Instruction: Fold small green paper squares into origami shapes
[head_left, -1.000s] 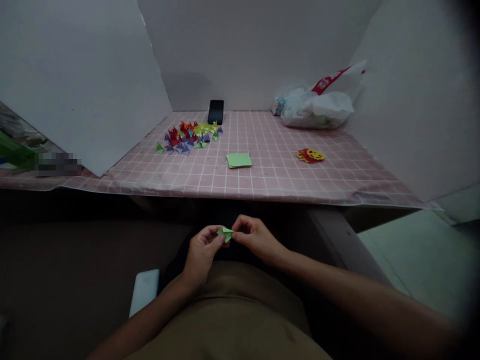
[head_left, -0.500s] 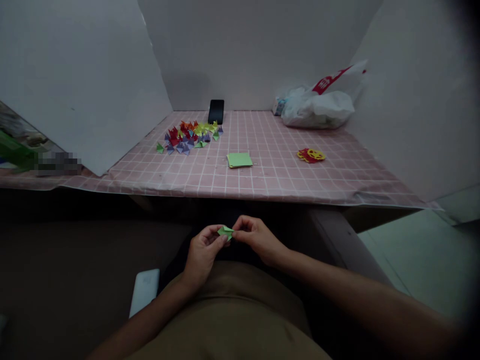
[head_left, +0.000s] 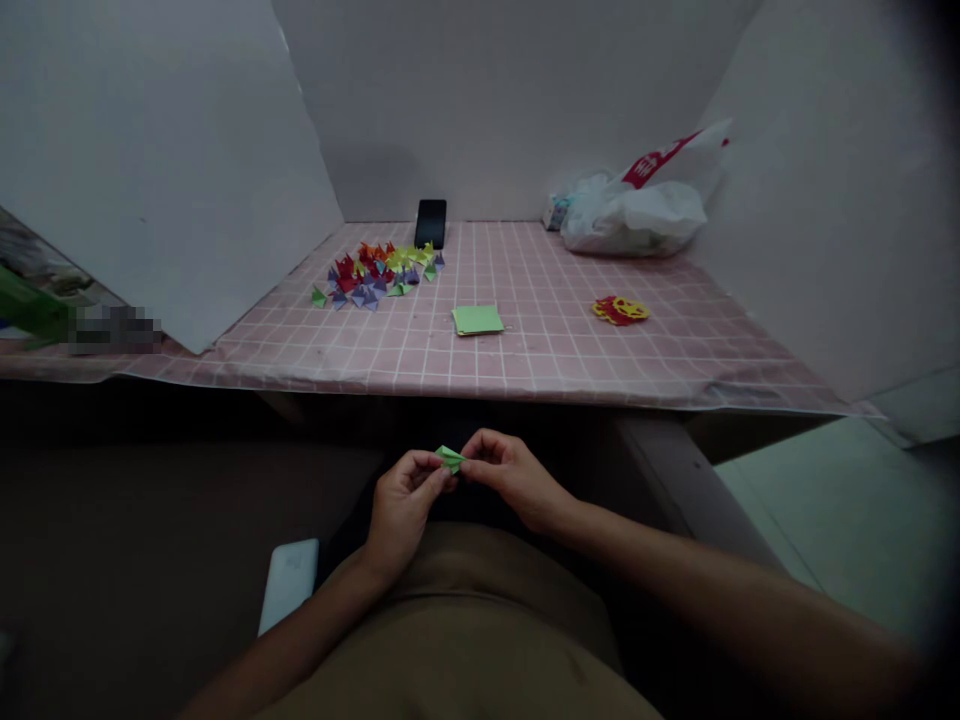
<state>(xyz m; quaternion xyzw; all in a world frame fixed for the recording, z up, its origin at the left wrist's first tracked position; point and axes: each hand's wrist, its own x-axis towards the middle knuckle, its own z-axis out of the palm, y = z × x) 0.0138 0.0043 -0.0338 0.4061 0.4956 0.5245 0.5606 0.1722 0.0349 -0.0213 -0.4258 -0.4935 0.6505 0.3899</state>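
A small folded piece of green paper [head_left: 451,457] is held above my lap, just in front of the table edge. My left hand [head_left: 405,505] pinches its left and lower side between thumb and fingers. With thumb and forefinger, my right hand [head_left: 514,475] grips its right tip. Several creases and pointed flaps show on the paper; parts of it are hidden by my fingertips. Beyond my hands, a stack of green paper sheets [head_left: 478,319] lies on the table. To its left sits a cluster of small folded paper figures [head_left: 367,290] in red, orange, yellow, purple and green.
On the pink checked tablecloth [head_left: 540,350] a black phone [head_left: 430,223] leans at the back. A white plastic bag [head_left: 634,218] stands back right, near red and yellow cut-out shapes [head_left: 620,310]. A white device [head_left: 289,580] lies beside my left forearm. White panels surround the table.
The green paper has turned and tilted slightly between my fingers, so its folds show differently. Both hands keep their pinch, with only small finger movements.
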